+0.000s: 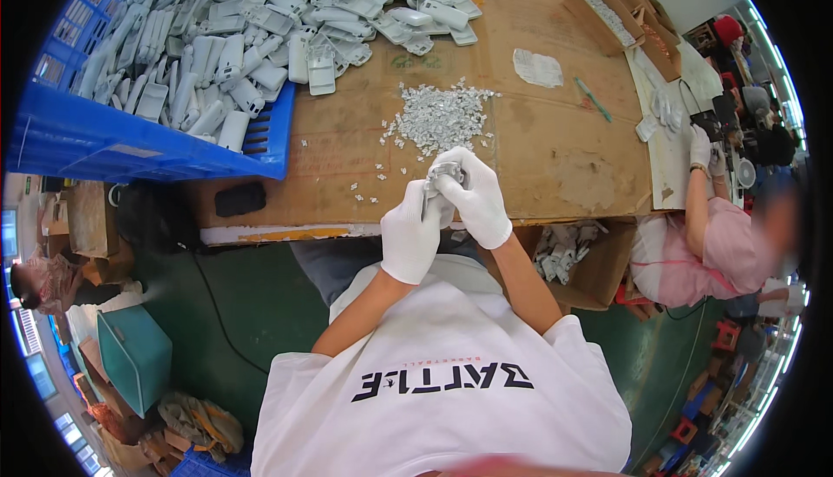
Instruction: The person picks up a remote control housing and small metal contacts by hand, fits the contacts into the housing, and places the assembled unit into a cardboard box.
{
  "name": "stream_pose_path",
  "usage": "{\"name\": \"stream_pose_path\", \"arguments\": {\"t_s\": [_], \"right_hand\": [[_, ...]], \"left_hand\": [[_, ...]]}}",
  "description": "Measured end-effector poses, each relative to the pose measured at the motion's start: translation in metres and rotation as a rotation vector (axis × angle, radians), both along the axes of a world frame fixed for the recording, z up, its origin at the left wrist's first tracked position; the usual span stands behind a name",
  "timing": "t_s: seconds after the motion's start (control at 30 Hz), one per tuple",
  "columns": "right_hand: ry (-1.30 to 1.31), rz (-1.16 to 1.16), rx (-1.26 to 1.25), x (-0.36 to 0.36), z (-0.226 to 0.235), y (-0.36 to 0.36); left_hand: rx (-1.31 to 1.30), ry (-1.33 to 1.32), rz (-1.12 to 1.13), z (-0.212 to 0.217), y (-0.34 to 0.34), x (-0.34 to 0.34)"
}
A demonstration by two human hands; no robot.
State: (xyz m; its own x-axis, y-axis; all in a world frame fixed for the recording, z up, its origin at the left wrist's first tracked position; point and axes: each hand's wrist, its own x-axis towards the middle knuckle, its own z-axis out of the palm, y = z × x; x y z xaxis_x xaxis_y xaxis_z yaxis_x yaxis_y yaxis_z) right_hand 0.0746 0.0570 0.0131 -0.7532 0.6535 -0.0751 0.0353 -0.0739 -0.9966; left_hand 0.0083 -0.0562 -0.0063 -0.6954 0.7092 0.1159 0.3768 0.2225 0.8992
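Both my hands wear white gloves and meet just above the front edge of the cardboard-covered table [555,156]. My left hand [409,232] is closed round a light grey plastic housing [430,191], steadying it from the left. From the right, my right hand [475,195] grips the upper end of the same housing, fingers bent over it. Much of the housing is hidden by the gloves. Just beyond my hands lies a heap of small pale plastic parts [441,117], with a few strays toward the left.
A blue crate [147,143] at the left overflows with grey housings [286,26]. A green pen [593,100], a paper scrap [538,68] and boxes of small parts [606,19] lie rightward. Under the table stands a carton [594,269]. A co-worker [716,247] sits at the right.
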Motion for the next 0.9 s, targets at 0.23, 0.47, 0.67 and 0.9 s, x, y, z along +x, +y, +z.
{"name": "stream_pose_path", "arguments": {"t_s": [0.23,0.47,0.67,0.9], "right_hand": [[-0.048,-0.043,0.028,0.001,-0.015,-0.003],[0.114,-0.109,-0.161,0.015,-0.004,0.004],[0.013,-0.079,-0.15,0.019,-0.007,0.004],[0.018,-0.123,-0.201,0.017,-0.012,0.005]], "left_hand": [[-0.006,-0.022,0.024,-0.002,0.0,0.008],[-0.012,-0.077,0.0,0.013,0.012,0.001],[-0.005,-0.024,-0.014,0.006,0.013,0.007],[-0.007,-0.019,-0.016,0.0,0.014,0.008]]}}
